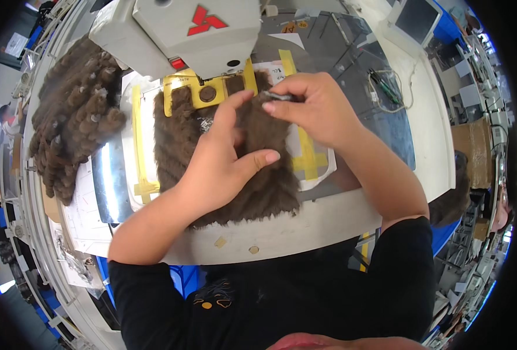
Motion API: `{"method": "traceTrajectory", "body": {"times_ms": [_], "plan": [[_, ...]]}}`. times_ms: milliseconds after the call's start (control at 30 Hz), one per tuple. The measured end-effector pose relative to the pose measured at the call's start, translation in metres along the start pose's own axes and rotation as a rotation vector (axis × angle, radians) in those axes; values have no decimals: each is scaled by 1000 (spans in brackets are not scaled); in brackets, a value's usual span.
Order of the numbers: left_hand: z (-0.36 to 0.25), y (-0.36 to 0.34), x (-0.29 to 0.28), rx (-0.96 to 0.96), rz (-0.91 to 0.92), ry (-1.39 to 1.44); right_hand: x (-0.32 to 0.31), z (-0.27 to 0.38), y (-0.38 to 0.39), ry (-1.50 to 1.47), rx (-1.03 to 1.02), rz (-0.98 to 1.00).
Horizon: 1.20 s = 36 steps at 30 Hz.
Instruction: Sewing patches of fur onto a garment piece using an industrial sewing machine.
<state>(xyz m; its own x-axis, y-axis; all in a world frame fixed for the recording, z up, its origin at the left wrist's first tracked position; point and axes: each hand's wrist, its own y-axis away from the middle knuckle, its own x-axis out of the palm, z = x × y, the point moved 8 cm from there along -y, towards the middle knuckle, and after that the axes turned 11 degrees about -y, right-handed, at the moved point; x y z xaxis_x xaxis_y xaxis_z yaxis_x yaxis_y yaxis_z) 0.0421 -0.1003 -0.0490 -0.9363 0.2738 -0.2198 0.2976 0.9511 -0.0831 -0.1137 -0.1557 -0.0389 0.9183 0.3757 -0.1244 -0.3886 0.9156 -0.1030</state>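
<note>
A brown fur piece lies flat beneath the white head of a sewing machine. Across its far end sits a yellow frame, with patches of fur showing in its openings. My left hand is over the middle of the fur, thumb and fingers spread, nothing in it. At the far right of the fur, my right hand pinches a small grey metallic tool; its exact kind is hidden by the fingers. A bit of clear, shiny film shows on the fur left of my left fingertips.
A pile of brown fur pieces lies at the left of the machine. Yellow tape marks the pale sheet under the fur. At the right are a green-handled tool, a loose cable, a monitor and a cardboard box.
</note>
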Motion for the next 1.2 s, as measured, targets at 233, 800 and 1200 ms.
{"method": "traceTrajectory", "body": {"times_ms": [233,800,1200], "plan": [[17,-39,-1,76,403,-603,-3,-71,-61,120,350,247],[27,-45,-20,464,142,-1417,12,-57,-94,546,-99,-12],[26,-53,-17,628,-8,-1450,-6,-77,-107,453,-4,12]]}}
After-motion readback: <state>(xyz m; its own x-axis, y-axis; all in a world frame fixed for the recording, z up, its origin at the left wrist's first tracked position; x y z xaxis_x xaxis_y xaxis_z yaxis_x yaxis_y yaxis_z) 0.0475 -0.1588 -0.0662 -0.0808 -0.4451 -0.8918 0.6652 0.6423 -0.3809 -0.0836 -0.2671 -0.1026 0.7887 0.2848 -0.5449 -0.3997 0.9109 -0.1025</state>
